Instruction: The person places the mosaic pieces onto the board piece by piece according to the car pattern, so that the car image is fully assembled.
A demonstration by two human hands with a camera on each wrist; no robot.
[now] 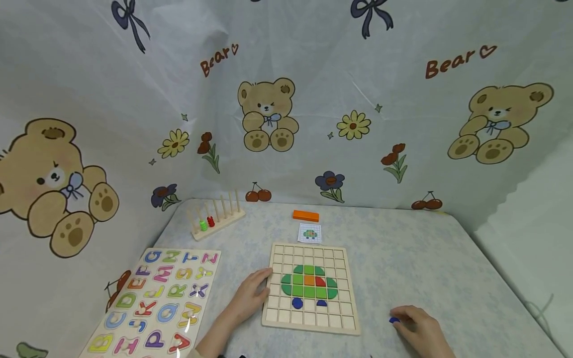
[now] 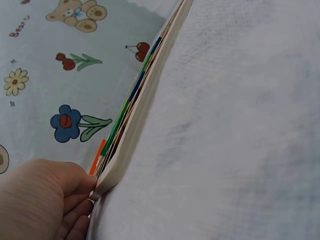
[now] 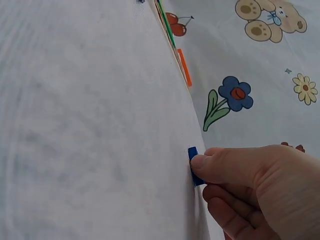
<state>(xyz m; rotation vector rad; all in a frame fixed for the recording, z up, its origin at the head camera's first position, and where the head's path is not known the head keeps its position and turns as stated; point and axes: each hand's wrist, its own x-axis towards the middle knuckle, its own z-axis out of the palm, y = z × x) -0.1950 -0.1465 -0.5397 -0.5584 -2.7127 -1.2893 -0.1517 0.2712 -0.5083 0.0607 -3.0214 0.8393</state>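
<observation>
My left hand (image 1: 247, 297) holds the left edge of a square wooden grid board (image 1: 286, 316); in the left wrist view its thumb and fingers meet at the board's corner. Green pieces (image 1: 297, 290) with an orange and a red square form a rounded shape on the grid. Beneath it lie a blue disc (image 1: 297, 303) and a blue half-round piece (image 1: 321, 303). Right of the board, low over the table, my right hand (image 1: 421, 328) pinches a small blue puzzle piece (image 3: 196, 177) between thumb and fingers, which partly hide its outline.
Behind the board lie a pattern card (image 1: 310, 239) and an orange block (image 1: 306, 216). A peg stand (image 1: 219, 227) with green and red beads is at the back left. An alphabet board (image 1: 154, 303) fills the left side. A bear-printed cloth hangs behind the table.
</observation>
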